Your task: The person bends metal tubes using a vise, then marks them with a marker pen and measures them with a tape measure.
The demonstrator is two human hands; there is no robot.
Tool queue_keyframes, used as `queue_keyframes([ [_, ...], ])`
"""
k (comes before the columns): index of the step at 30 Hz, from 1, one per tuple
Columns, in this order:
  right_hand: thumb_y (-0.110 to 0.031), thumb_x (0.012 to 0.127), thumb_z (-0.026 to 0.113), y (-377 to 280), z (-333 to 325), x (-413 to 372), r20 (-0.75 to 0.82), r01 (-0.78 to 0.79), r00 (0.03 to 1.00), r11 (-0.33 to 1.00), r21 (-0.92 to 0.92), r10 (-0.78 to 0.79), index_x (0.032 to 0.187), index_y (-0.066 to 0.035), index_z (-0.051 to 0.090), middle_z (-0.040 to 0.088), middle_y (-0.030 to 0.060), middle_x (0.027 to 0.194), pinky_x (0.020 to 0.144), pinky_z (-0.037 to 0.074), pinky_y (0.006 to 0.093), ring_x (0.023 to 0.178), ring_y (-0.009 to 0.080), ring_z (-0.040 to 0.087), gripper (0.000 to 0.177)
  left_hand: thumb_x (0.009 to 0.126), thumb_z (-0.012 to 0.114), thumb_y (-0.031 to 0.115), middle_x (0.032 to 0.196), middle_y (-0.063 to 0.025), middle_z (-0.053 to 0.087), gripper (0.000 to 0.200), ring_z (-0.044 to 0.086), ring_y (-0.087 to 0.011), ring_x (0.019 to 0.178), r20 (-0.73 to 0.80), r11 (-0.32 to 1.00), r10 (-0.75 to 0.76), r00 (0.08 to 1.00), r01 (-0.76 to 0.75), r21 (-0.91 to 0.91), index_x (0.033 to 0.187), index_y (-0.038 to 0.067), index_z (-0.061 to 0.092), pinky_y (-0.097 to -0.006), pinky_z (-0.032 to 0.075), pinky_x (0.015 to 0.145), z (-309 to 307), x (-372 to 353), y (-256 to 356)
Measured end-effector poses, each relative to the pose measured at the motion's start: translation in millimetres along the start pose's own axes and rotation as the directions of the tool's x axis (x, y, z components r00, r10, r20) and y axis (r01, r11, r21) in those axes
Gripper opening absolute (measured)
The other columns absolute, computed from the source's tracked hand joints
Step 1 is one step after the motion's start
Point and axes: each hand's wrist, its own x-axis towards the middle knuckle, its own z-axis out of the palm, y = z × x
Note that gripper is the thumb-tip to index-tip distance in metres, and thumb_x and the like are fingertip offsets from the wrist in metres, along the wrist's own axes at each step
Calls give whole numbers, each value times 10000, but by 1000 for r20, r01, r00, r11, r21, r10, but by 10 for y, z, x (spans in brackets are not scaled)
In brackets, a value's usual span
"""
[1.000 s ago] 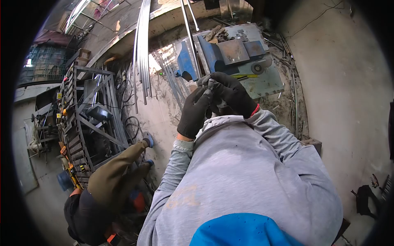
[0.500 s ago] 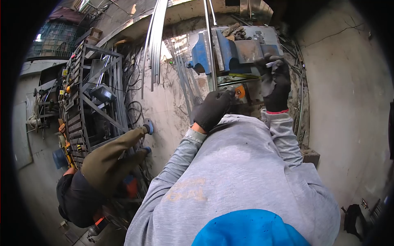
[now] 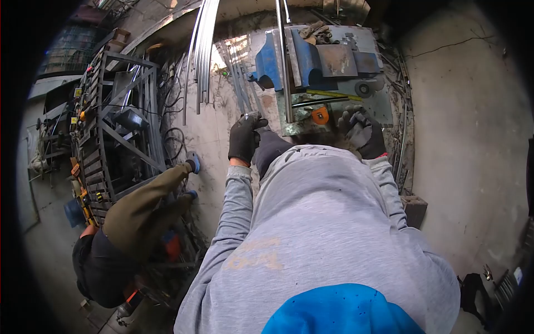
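My left hand (image 3: 243, 138), in a dark glove, is left of the bench plate with its fingers curled together; anything inside is too small to name. My right hand (image 3: 362, 133), also gloved, hovers low over the plate's right side, fingers apart. Between the hands an orange tape measure (image 3: 320, 116) lies on the metal plate (image 3: 384, 103). Beyond it are a yellow strip (image 3: 334, 94) and a dark bar. The blue vise (image 3: 307, 58) has a long metal bar (image 3: 285, 67) standing at its jaws. A round disc (image 3: 364, 89) lies right of the yellow strip.
Long shiny metal tubes (image 3: 204, 50) extend at the upper left. A metal rack (image 3: 119, 122) stands farther left, with a bent-over person (image 3: 139, 222) beside it. Crumpled gloves or rags (image 3: 317, 32) lie behind the vise. A block (image 3: 414, 210) sits at the right wall.
My left hand has moved left, away from the tape measure. My right hand has come down from beside the vise; the small white item at its fingers no longer shows.
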Motion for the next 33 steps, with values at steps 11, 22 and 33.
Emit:
queue_keyframes([
  [11, -98, 814, 527, 43, 552, -19, -66, -130, 991, 797, -589, 113, 1033, -74, 638, 578, 5, 834, 501, 415, 265, 578, 87, 478, 247, 908, 640, 432, 881, -148, 742, 367, 699, -282, 751, 105, 893, -11, 994, -37, 448, 1001, 93, 747, -395, 528, 711, 694, 350, -396],
  [22, -418, 1108, 465, 113, 1349, 194, 262, 37, 923, 613, -789, 282, 1373, -2, 599, 741, 85, 1090, 759, 550, 249, 854, 118, 665, 511, 1013, 595, 264, 735, -10, 657, 272, 516, -79, 534, 266, 969, 196, 944, -146, -199, 917, 36, 707, -261, 396, 491, 692, -749, 972],
  [33, -232, 1045, 564, -76, 3361, -69, 686, 492, 725, 649, -580, 64, 1315, -9, 572, 659, 49, 1034, 819, 565, 299, 881, 142, 650, 351, 1123, 404, 353, 899, -104, 713, 449, 650, -160, 718, 92, 298, 951, 296, -955, -3, 1146, -20, 653, -269, 490, 630, 817, -1134, 2174],
])
